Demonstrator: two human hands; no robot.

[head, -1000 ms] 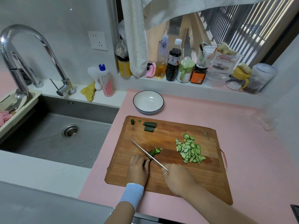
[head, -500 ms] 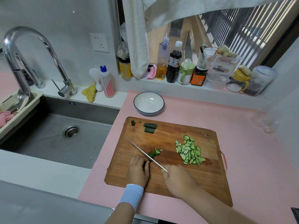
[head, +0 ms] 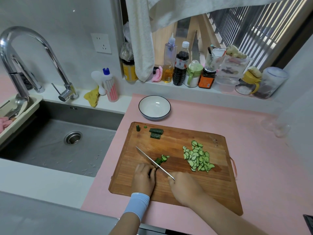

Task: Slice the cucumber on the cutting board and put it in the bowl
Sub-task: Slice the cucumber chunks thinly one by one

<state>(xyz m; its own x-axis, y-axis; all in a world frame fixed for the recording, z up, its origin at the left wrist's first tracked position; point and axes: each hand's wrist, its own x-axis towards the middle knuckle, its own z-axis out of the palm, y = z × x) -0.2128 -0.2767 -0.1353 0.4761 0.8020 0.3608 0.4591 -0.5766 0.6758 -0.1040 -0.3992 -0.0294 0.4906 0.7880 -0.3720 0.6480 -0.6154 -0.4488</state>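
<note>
While pinned under the curled fingertips of the left hand (head: 144, 178), rests flat on the cutting board (head: 177, 189) as a short cucumber stub (head: 160, 160): dark green, bumpy skin, pale cut face turned away from the fingers. Carries a fresh half-round piece leaning at that face.

Right hand (head: 184, 187): fingers wrapped fully round the knife handle, handle itself hidden. Knife (head: 145, 156): thin, straight, bright steel blade, running diagonally from the right hand up and to the left. Crosses the stub just beyond the left fingertips, with the tip free over bare wood. Depth of cut: cannot tell.

Board: rectangular, rounded corners, warm brown wood in lengthwise grain strips, darker damp band under the work. Holds a loose heap of thin half-moon slices (head: 197, 156) right of the blade, well apart from both hands. Holds two dark uncut chunks (head: 156, 133) and a small end tip (head: 138, 128) near the far left corner.

Bowl (head: 154, 106): round, shallow, glossy white inside, dark rim. Stands just beyond the far edge of the board on the smooth pink counter (head: 262, 167), not touching the wood.

Open wood between stub and heap, and between the hands and the near edge. Narrow pink strip, then the steel sink (head: 50, 150), to the left. Wide pink surface to the right.
</note>
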